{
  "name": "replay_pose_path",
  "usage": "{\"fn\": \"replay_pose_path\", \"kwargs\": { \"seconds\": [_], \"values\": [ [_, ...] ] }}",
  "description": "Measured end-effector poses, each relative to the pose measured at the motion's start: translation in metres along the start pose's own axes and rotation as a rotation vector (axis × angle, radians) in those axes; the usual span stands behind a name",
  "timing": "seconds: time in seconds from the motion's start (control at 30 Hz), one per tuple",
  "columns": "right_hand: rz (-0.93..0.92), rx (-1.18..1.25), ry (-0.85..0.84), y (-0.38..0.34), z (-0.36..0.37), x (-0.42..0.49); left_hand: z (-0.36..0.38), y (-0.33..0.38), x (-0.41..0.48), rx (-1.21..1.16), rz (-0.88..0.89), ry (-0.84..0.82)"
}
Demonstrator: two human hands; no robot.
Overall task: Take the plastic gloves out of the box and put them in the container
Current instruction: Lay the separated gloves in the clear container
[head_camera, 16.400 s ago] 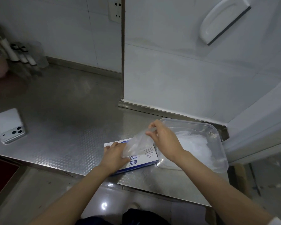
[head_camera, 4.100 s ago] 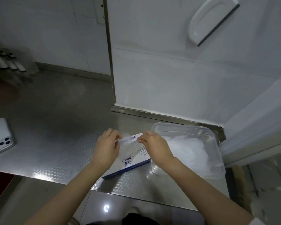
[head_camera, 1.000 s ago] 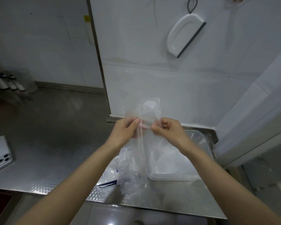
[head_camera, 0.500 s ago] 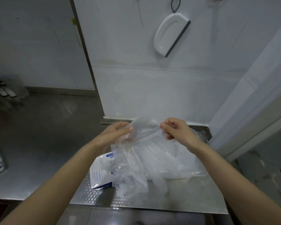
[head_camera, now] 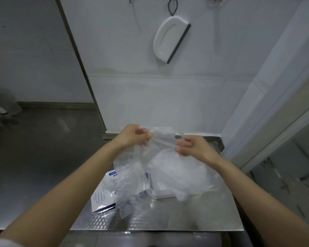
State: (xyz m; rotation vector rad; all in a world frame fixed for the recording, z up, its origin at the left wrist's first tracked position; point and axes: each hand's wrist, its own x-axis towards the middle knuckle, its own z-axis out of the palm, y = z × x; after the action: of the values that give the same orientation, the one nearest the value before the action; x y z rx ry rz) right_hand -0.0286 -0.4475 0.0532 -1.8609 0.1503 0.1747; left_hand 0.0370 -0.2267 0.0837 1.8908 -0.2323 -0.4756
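My left hand (head_camera: 135,135) and my right hand (head_camera: 191,146) both pinch the top edge of a bunch of clear plastic gloves (head_camera: 130,177), held up above the steel counter. The sheets hang down in front of the white and blue glove box (head_camera: 102,195) and partly over the clear plastic container (head_camera: 212,188). The container lies to the right of the box and holds a heap of white gloves (head_camera: 177,173). Most of the box top is hidden behind the hanging plastic.
The steel counter (head_camera: 43,157) stretches left; its front edge runs just below the box. A white tiled wall stands right behind the container, with a white squeegee (head_camera: 169,39) hanging on it. A knife block shows blurred at far left (head_camera: 2,106).
The bunch of gloves has been lifted out of the box and carried right, over the container. In the last half second my hands shifted slightly and the view tilted up.
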Motion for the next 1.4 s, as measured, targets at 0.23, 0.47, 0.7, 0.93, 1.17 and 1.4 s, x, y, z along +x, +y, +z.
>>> {"fn": "replay_pose_path", "kwargs": {
  "seconds": [0.23, 0.47, 0.7, 0.93, 1.17, 1.4],
  "values": [
    [-0.397, -0.166, 0.468, -0.04, -0.044, 0.01, 0.007, 0.055, 0.005, 0.121, 0.46, 0.17],
    [-0.592, -0.582, 0.262, 0.02, -0.057, -0.001, 0.027, -0.005, -0.011, 0.592, 0.751, -0.198],
    [-0.362, -0.963, -0.152, 0.082, -0.026, 0.002, 0.066, -0.065, 0.001, 1.294, 0.603, -0.487],
    [0.007, -1.124, -0.446, 0.091, -0.01, 0.01, 0.1, -0.078, 0.018, 1.571, 0.399, -0.655],
    [0.157, -0.705, -0.438, 0.067, -0.024, 0.019, 0.107, -0.071, 0.024, 1.385, 0.185, -0.611],
    [-0.061, -0.947, -0.178, 0.082, 0.014, 0.021, 0.134, -0.088, 0.026, 1.241, 0.098, -0.327]
  ]
}}
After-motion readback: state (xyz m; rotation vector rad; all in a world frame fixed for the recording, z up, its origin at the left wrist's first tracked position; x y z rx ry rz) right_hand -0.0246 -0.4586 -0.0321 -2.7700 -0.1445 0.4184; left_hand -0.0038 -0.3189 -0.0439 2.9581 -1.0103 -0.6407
